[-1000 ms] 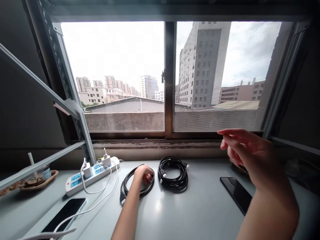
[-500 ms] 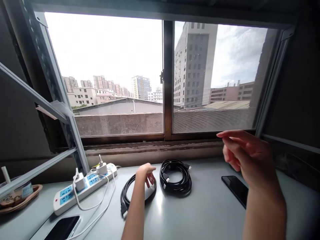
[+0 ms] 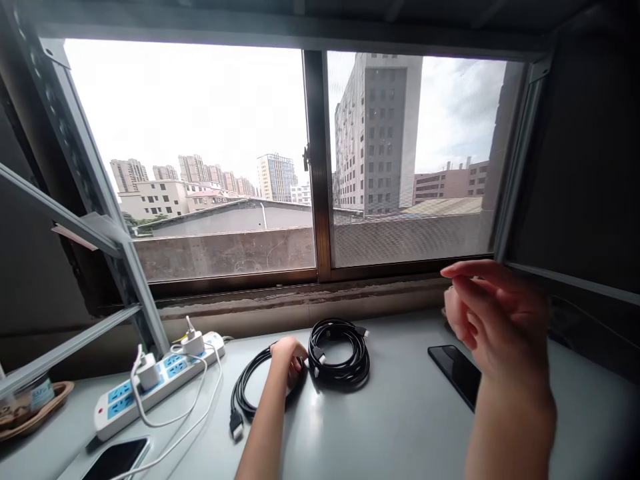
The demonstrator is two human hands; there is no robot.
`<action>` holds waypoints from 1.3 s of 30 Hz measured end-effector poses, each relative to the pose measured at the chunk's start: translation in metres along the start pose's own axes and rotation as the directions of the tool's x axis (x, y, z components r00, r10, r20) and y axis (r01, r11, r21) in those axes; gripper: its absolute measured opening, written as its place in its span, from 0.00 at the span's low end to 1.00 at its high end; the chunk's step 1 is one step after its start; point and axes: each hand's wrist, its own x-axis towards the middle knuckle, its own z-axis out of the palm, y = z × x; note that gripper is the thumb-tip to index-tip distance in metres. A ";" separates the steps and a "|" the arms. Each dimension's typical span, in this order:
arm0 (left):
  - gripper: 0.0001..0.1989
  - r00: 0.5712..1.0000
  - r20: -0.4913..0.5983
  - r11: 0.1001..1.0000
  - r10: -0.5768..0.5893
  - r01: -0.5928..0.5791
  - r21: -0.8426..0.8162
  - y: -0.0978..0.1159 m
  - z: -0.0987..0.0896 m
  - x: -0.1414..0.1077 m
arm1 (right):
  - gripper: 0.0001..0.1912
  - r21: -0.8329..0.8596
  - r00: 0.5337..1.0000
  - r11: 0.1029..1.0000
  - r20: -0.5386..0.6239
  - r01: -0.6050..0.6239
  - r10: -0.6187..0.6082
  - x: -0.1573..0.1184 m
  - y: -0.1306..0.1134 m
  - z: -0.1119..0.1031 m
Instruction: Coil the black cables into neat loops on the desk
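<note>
Nearest of all, the right hand (image 3: 495,313) hangs in the air above the right part of the tabletop (image 3: 380,427). Its fingers bend inward, thumb and index tip close together; nothing shows in it, and I cannot tell whether those tips meet. Toward the near left of the tabletop, whose near edge is out of view, lies a glossy phone (image 3: 117,460), partly cut off.

The left hand (image 3: 287,353) comes down over the right rim of the left cable coil (image 3: 239,385), its fingers curled and partly hidden, so whether it pinches the cable cannot be told. Just beside, nearer the middle of the far edge, lies the right cable coil (image 3: 345,378). Both are smooth black cable already wound into flat rings, the right one thicker and fuller. Neither is lifted clear of the tabletop, no tie can be made out on them, and their plug ends with pale tips lie loose.

A second dark phone (image 3: 453,373), slim and rectangular, sits to the right of them. To the left, a white plastic power strip (image 3: 165,383) with blue sockets slants toward the far edge, carrying boxy white adapters (image 3: 147,372). Further left is a brown moulded tray (image 3: 63,395). Beyond the far edge stands a sliding window (image 3: 320,167) in a brown frame.
</note>
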 end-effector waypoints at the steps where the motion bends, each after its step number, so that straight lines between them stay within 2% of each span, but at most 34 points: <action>1: 0.16 1.000 -0.020 1.000 -0.007 0.006 -0.006 0.000 0.001 -0.003 | 0.03 0.027 0.999 0.999 -0.007 0.032 -0.031 -0.001 0.000 -0.002; 6: 0.15 0.974 -0.224 0.996 0.033 -0.052 -0.079 -0.001 0.006 -0.027 | 0.04 0.103 0.991 0.986 -0.002 0.132 -0.133 -0.001 0.000 -0.014; 9: 0.16 0.901 -0.427 0.973 0.081 -0.164 -0.163 -0.006 -0.001 -0.047 | 0.05 0.122 0.991 0.983 0.006 0.134 -0.136 -0.003 -0.003 -0.018; 12: 0.17 0.754 -0.654 0.932 0.059 -0.275 -0.234 -0.019 -0.015 -0.072 | 0.05 0.114 0.994 0.988 0.025 0.102 -0.106 -0.005 -0.007 -0.015; 16: 0.19 0.494 -0.869 0.861 -0.026 -0.431 -0.271 -0.033 -0.027 -0.106 | 0.04 0.062 0.993 0.997 0.098 0.055 -0.061 -0.005 -0.009 -0.006; 18: 0.20 0.361 -0.931 0.820 -0.059 -0.514 -0.251 -0.033 -0.028 -0.120 | 0.05 -0.001 0.982 1.000 0.190 0.018 -0.017 -0.003 -0.008 -0.001; 20: 0.20 0.241 -0.966 0.783 -0.089 -0.583 -0.217 -0.030 -0.026 -0.130 | 0.08 -0.105 0.936 0.993 0.342 -0.051 0.084 -0.001 -0.005 0.005; 21: 0.21 0.196 -0.976 0.768 -0.100 -0.608 -0.201 -0.028 -0.024 -0.134 | 0.09 -0.174 0.882 0.981 0.444 -0.088 0.158 0.001 -0.001 0.008; 22: 0.21 0.153 -0.982 0.747 -0.108 -0.639 -0.182 -0.026 -0.023 -0.138 | 0.11 -0.247 0.798 0.961 0.552 -0.120 0.242 0.002 0.003 0.011; 23: 0.21 0.106 -0.988 0.714 -0.112 -0.682 -0.155 -0.024 -0.021 -0.142 | 0.13 -0.325 0.683 0.935 0.652 -0.143 0.331 0.002 0.010 0.014; 24: 0.21 0.055 -0.992 0.665 -0.113 -0.738 -0.116 -0.023 -0.020 -0.146 | 0.14 -0.408 0.539 0.899 0.727 -0.160 0.426 0.002 0.017 0.018; 26: 0.20 -0.052 -0.992 0.517 -0.113 -0.856 -0.014 -0.022 -0.016 -0.156 | 0.17 -0.574 0.239 0.802 0.765 -0.164 0.597 0.000 0.035 0.026; 27: 0.19 -0.098 -0.988 0.434 -0.116 -0.900 0.038 -0.023 -0.014 -0.162 | 0.19 -0.659 0.122 0.736 0.726 -0.154 0.676 -0.001 0.045 0.031; 28: 0.19 -0.131 -0.984 0.359 -0.119 -0.930 0.080 -0.023 -0.011 -0.168 | 0.21 -0.722 0.065 0.682 0.680 -0.114 0.730 -0.002 0.054 0.035; 29: 0.19 -0.146 -0.982 0.302 -0.119 -0.948 0.104 -0.024 -0.008 -0.175 | 0.24 -0.755 0.069 0.651 0.647 -0.078 0.759 -0.003 0.062 0.040; 31: 0.20 -0.139 -0.984 0.192 -0.115 -0.975 0.115 -0.024 0.000 -0.189 | 0.30 -0.757 0.129 0.652 0.643 -0.047 0.755 -0.004 0.073 0.048; 34: 0.20 -0.099 -0.991 0.004 -0.093 -0.995 0.099 -0.022 0.011 -0.207 | 0.36 -0.598 0.197 0.787 0.762 -0.151 0.617 -0.004 0.078 0.058; 35: 0.19 -0.093 -0.992 -0.044 -0.086 -0.994 0.097 -0.021 0.014 -0.211 | 0.36 -0.511 0.235 0.836 0.804 -0.199 0.547 -0.004 0.077 0.061; 37: 0.19 -0.091 -0.993 -0.106 -0.070 -0.989 0.099 -0.018 0.020 -0.218 | 0.34 -0.301 0.379 0.916 0.841 -0.267 0.387 -0.005 0.073 0.067; 39: 0.18 -0.078 -0.996 -0.159 -0.047 -0.984 0.085 -0.015 0.025 -0.223 | 0.30 -0.101 0.544 0.950 0.800 -0.295 0.253 -0.007 0.068 0.074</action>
